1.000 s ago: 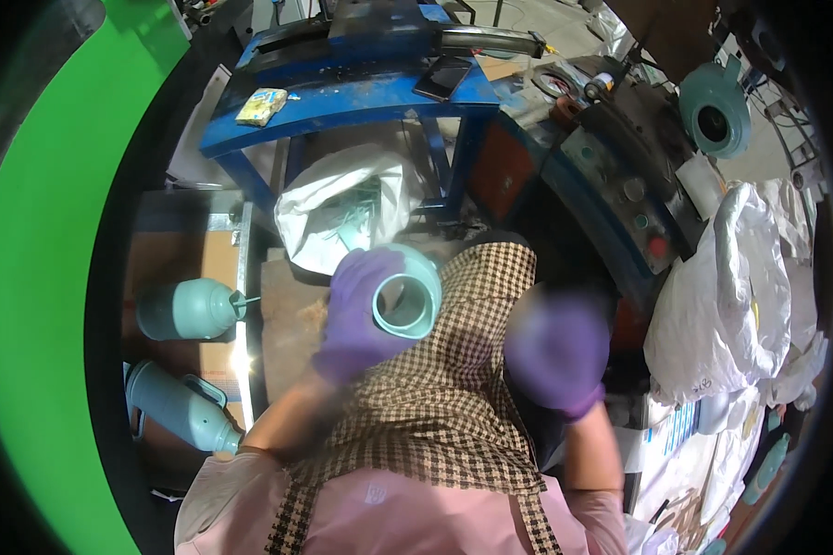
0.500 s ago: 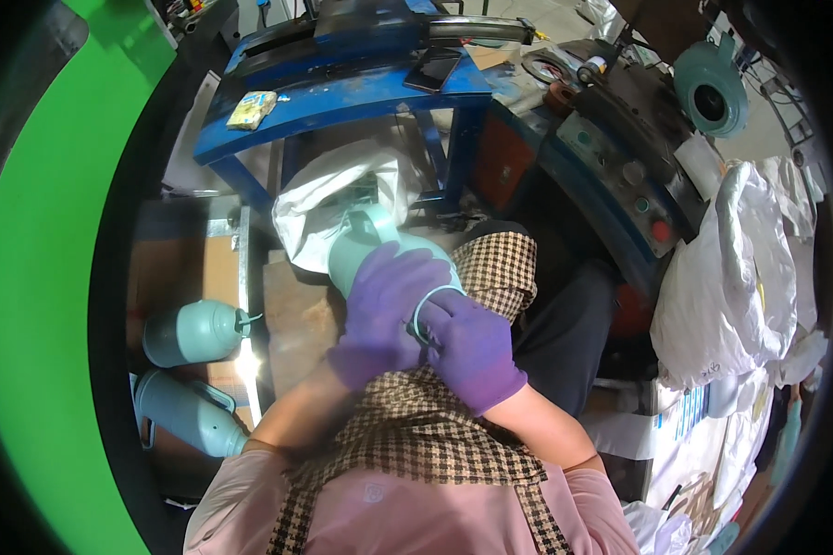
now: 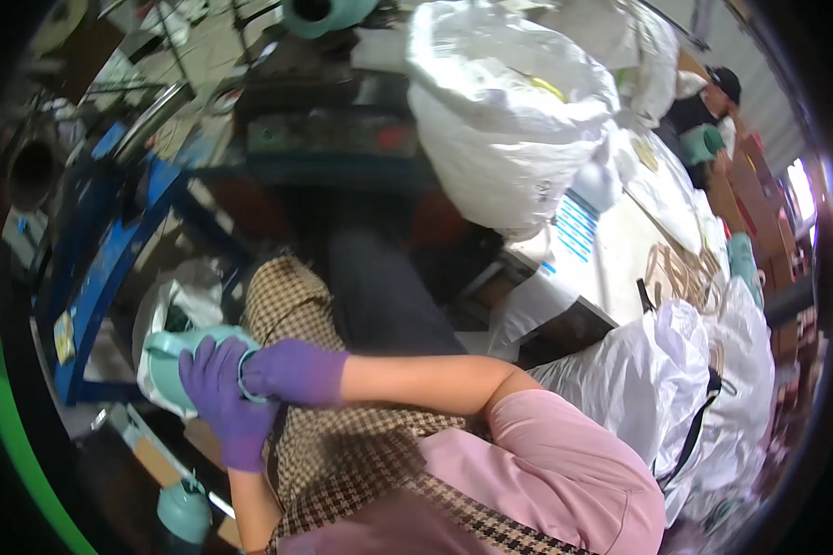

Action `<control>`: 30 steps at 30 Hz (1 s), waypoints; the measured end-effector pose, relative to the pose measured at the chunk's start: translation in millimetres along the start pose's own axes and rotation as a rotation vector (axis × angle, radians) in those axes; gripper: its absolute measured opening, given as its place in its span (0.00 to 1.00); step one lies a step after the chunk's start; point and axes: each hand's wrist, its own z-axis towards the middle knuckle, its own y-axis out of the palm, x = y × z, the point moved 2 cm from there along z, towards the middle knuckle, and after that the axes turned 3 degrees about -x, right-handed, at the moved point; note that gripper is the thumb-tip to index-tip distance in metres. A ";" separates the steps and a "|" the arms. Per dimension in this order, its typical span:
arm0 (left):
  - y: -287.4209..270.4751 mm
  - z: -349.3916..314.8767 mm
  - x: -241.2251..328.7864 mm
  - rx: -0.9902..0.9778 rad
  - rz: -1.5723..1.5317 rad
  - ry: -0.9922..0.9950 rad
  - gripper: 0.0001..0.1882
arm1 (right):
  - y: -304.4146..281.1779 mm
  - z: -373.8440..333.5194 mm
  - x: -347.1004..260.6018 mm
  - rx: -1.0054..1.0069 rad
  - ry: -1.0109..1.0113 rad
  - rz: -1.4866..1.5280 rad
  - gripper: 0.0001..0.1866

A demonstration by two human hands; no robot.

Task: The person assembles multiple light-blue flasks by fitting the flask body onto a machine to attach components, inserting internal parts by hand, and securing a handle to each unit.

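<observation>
A teal thermos jug with a loop handle lies tilted at my left knee, partly over a white bag. My left hand, in a purple glove, is laid over its body with the fingers wrapped round the side. Closed at the near end of the jug is my right hand, gloved the same, its fingertips hidden at a thin teal ring. Both hands touch the jug. A checked apron covers my lap below them.
A large open white sack stands ahead by a dark machine. A white table and more sacks are at right. The blue bench and another teal jug are at left. A co-worker is far right.
The view has swung to the right, so hands and jug now appear further left and the sacks and table come into sight. Both hands stay on the jug.
</observation>
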 end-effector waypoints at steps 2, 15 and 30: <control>-4.9 5.5 4.8 -0.001 -0.054 0.035 0.25 | -5.6 -3.0 -9.5 -0.011 0.058 0.091 0.08; -22.3 -6.0 33.6 0.014 0.035 0.475 0.20 | -99.5 -160.8 -6.9 0.544 0.153 0.088 0.17; 27.2 -53.3 50.3 -0.172 0.148 0.956 0.15 | -140.2 -405.1 69.9 0.893 0.932 -0.956 0.11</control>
